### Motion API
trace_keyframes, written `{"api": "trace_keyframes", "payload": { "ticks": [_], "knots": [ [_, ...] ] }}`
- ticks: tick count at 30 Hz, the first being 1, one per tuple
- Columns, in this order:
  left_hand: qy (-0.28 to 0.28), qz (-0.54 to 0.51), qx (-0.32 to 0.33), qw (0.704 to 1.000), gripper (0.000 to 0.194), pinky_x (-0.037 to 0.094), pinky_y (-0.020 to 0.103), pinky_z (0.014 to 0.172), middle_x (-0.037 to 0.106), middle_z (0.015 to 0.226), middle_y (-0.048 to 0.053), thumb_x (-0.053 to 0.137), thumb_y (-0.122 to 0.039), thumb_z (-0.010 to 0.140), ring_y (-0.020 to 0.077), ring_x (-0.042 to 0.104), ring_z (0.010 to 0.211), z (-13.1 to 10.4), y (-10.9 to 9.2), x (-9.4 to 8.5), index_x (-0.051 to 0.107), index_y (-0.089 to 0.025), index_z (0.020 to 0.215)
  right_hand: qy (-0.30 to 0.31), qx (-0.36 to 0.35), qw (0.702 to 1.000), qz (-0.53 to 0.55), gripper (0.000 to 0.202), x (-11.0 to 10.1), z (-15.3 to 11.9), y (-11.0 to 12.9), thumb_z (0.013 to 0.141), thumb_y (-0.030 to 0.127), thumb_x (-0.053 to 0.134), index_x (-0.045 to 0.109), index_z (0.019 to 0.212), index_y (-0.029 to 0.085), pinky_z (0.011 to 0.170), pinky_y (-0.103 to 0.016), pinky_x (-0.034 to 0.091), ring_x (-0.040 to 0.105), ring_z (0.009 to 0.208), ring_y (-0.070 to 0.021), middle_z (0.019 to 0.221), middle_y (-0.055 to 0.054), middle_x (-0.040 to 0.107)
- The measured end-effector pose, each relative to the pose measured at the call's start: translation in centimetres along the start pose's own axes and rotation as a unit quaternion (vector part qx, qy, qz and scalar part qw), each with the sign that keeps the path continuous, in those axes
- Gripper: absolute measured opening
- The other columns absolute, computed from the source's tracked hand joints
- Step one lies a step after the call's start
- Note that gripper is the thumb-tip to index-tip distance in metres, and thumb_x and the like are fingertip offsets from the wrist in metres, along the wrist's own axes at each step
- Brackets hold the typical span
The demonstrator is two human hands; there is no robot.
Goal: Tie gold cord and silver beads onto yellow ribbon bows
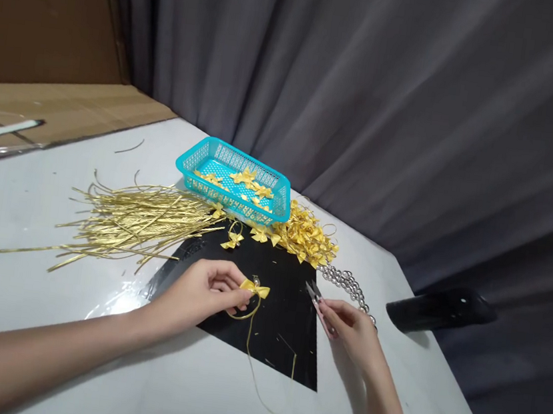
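Observation:
Between its thumb and fingers, my left hand point(219, 287) pinches a yellow ribbon bow point(260, 290) above the black mat. A small bell or bead point(256, 280) shows at the bow's upper edge. From the bow a loop of gold cord point(243, 316) hangs, and one long loose end trails down past the mat's front edge. My right hand point(349, 330) is closed around small thread snips point(324, 310) with pinkish handles. Their two blades point up and left, slightly apart, away from the bow. Another bow with a cord loop point(233, 238) lies at the mat's back.
Behind the black mat point(280, 342) stands a turquoise basket point(284, 201) with several yellow bows inside. A heap of yellow bows point(306, 234) lies right of it, gold cords point(138, 220) left. Silver beads point(348, 283) and a black cylindrical object point(437, 312) are at the right.

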State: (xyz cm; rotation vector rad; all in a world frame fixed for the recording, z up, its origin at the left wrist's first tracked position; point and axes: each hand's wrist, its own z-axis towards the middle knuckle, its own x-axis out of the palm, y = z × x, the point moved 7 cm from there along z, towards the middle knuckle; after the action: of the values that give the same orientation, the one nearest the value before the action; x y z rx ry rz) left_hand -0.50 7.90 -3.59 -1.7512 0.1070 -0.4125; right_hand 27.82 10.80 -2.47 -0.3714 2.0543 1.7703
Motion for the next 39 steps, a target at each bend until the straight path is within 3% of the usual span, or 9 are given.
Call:
{"api": "trace_keyframes", "payload": {
  "ticks": [3, 7, 11, 14, 18, 22, 26, 32, 39],
  "knots": [
    [0.002, 0.005, -0.001, 1.000, 0.024, 0.052, 0.024, 0.065, 0.070, 0.073, 0.004, 0.071, -0.037, 0.080, 0.0134, 0.065, 0.068, 0.0, 0.1, 0.1, 0.066, -0.013, 0.083, 0.025, 0.014, 0.999, 0.043, 0.048, 0.6, -0.8, 1.1, 0.059, 0.057, 0.081, 0.071, 0.075, 0.013, 0.050, -0.029, 0.039, 0.048, 0.051, -0.0150, 0.056, -0.003, 0.059],
    [-0.005, 0.068, 0.022, 0.997, 0.023, 0.048, 0.023, 0.063, 0.068, 0.075, 0.003, 0.068, -0.036, 0.081, 0.0129, 0.061, 0.067, -0.1, -0.1, 0.0, 0.067, -0.014, 0.083, 0.078, 0.050, 0.983, 0.160, 0.046, 2.4, -1.9, 2.1, 0.064, 0.049, 0.084, 0.074, 0.094, 0.017, 0.058, -0.026, 0.045, 0.055, 0.065, -0.0151, 0.079, -0.006, 0.066],
    [-0.021, 0.140, 0.058, 0.988, 0.019, 0.043, 0.020, 0.057, 0.065, 0.071, 0.002, 0.065, -0.033, 0.083, 0.0113, 0.056, 0.063, -0.4, -0.8, 0.0, 0.067, -0.014, 0.081, 0.175, 0.100, 0.934, 0.294, 0.040, 5.7, -3.7, 2.9, 0.073, 0.043, 0.081, 0.075, 0.102, 0.017, 0.050, -0.017, 0.034, 0.040, 0.058, -0.0070, 0.077, -0.002, 0.056],
    [-0.035, 0.152, 0.072, 0.985, 0.018, 0.044, 0.021, 0.057, 0.066, 0.070, 0.002, 0.064, -0.031, 0.082, 0.0113, 0.057, 0.062, -0.4, -1.1, -0.1, 0.066, -0.014, 0.078, 0.219, 0.110, 0.919, 0.308, 0.036, 7.6, -5.0, 3.4, 0.079, 0.044, 0.075, 0.075, 0.103, 0.017, 0.048, -0.017, 0.030, 0.033, 0.056, -0.0057, 0.078, -0.002, 0.052],
    [-0.055, 0.166, 0.067, 0.982, 0.021, 0.044, 0.021, 0.056, 0.066, 0.067, 0.002, 0.065, -0.034, 0.081, 0.0121, 0.057, 0.060, -0.2, -0.7, -0.5, 0.064, -0.014, 0.073, 0.267, 0.115, 0.904, 0.313, 0.039, 9.3, -6.4, 4.0, 0.077, 0.045, 0.077, 0.075, 0.102, 0.016, 0.047, -0.018, 0.027, 0.028, 0.051, -0.0043, 0.075, -0.002, 0.054],
    [-0.078, 0.177, 0.035, 0.981, 0.026, 0.037, 0.020, 0.051, 0.063, 0.061, 0.000, 0.065, -0.038, 0.080, 0.0111, 0.053, 0.055, 0.0, -0.3, -1.1, 0.061, -0.015, 0.068, 0.262, 0.124, 0.897, 0.335, 0.042, 10.3, -7.1, 4.1, 0.074, 0.045, 0.080, 0.075, 0.102, 0.014, 0.052, -0.017, 0.038, 0.045, 0.054, -0.0049, 0.081, -0.006, 0.066],
    [-0.078, 0.165, 0.014, 0.983, 0.024, 0.039, 0.021, 0.054, 0.065, 0.064, 0.002, 0.066, -0.035, 0.077, 0.0128, 0.056, 0.058, 0.1, -0.3, -1.1, 0.064, -0.014, 0.068, 0.264, 0.171, 0.889, 0.333, 0.040, 11.3, -7.5, 3.1, 0.071, 0.042, 0.084, 0.075, 0.097, 0.013, 0.077, -0.024, 0.051, 0.067, 0.078, -0.0145, 0.093, -0.011, 0.074],
    [-0.087, 0.178, 0.035, 0.980, 0.016, 0.038, 0.019, 0.051, 0.065, 0.062, 0.000, 0.065, -0.028, 0.075, 0.0115, 0.054, 0.055, -0.1, -0.7, -1.1, 0.065, -0.015, 0.067, 0.245, 0.190, 0.901, 0.305, 0.043, 11.7, -7.6, 2.4, 0.070, 0.044, 0.084, 0.074, 0.096, 0.011, 0.078, -0.025, 0.055, 0.072, 0.082, -0.0173, 0.093, -0.014, 0.076],
    [-0.095, 0.233, 0.053, 0.966, 0.014, 0.038, 0.019, 0.053, 0.065, 0.062, 0.000, 0.061, -0.025, 0.076, 0.0121, 0.055, 0.057, -0.4, -1.0, -1.1, 0.063, -0.016, 0.065, 0.229, 0.160, 0.910, 0.305, 0.044, 11.2, -7.7, 3.1, 0.069, 0.045, 0.084, 0.075, 0.095, 0.012, 0.078, -0.025, 0.056, 0.073, 0.084, -0.0194, 0.091, -0.013, 0.076]
  ]
}}
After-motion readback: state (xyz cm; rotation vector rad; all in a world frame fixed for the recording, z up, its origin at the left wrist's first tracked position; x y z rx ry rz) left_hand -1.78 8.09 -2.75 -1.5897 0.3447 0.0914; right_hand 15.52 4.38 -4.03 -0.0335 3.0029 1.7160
